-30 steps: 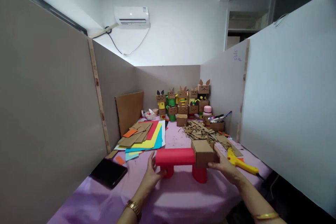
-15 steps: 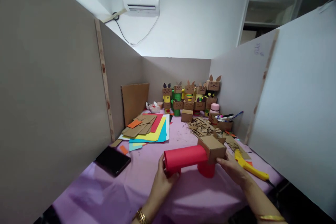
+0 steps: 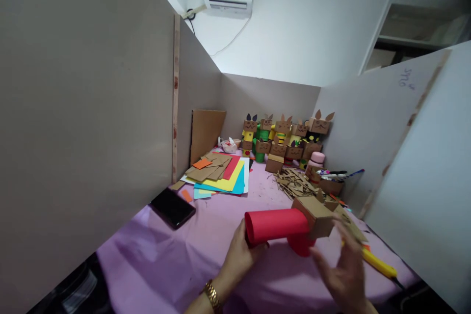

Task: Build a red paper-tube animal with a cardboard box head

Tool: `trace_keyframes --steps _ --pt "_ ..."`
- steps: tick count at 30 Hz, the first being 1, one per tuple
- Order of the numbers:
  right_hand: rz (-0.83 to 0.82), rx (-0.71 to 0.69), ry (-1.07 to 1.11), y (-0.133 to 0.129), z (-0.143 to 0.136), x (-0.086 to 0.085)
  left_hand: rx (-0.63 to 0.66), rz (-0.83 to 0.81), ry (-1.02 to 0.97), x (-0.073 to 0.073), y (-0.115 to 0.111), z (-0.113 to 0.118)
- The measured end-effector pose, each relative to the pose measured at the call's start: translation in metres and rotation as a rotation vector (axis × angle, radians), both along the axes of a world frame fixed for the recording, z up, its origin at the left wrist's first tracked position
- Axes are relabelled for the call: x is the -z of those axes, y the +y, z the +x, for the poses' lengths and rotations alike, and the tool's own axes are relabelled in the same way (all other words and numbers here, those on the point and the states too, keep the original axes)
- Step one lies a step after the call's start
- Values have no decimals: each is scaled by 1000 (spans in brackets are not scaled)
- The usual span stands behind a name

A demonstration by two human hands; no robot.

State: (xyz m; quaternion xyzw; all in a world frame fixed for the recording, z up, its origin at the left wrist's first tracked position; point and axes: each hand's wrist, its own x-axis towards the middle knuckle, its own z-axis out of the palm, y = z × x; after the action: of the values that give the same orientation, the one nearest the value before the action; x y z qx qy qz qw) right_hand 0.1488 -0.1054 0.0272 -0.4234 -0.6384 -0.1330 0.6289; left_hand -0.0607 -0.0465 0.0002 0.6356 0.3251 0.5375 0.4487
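Observation:
My left hand (image 3: pixel 241 250) is wrapped round the near end of a red paper tube (image 3: pixel 275 225), which lies sideways and forms the body of a paper figure. At its right end sits a brown cardboard box head (image 3: pixel 314 216) with pointed ears. A second red piece (image 3: pixel 301 244) hangs below, near the head. Just to the right of the figure is my right hand (image 3: pixel 344 267), its fingers apart and slightly blurred, holding nothing. Whether its thumb touches the lower red piece I cannot tell. Behind it lies a yellow glue gun (image 3: pixel 379 261), partly covered by that hand.
Coloured paper sheets (image 3: pixel 235 181) and cardboard pieces (image 3: pixel 209 169) lie at the left, behind a black phone (image 3: pixel 172 207). Cardboard scraps (image 3: pixel 294 182) and a pen box (image 3: pixel 331 185) are at the right. Several box-headed figures (image 3: pixel 281 132) stand at the back. Grey partitions (image 3: pixel 198 73) enclose the table.
My right hand has let go of the cardboard head and drawn back with fingers spread. My left hand keeps hold of the tube. The whole view has swung left and tilted.

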Motion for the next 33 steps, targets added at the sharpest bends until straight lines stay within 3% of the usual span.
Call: trace_keyframes --steps 2,4,8,11,17,33 --pt "-166 -116 -342 6 -20 -12 1 -1 -8 2 0 1" --pt "-320 -179 -532 18 -37 -21 -1 -4 -17 4 1 1" --pt "-503 -83 -789 39 -58 -28 26 2 -45 7 2 0" --pt "-540 19 -897 42 -63 -29 69 -3 -73 6 1 -3" --pt "-552 76 -979 41 -64 -32 162 -38 -126 4 -1 -10" --pt "-609 33 -954 41 -65 -35 303 -200 -256 5 4 -15"
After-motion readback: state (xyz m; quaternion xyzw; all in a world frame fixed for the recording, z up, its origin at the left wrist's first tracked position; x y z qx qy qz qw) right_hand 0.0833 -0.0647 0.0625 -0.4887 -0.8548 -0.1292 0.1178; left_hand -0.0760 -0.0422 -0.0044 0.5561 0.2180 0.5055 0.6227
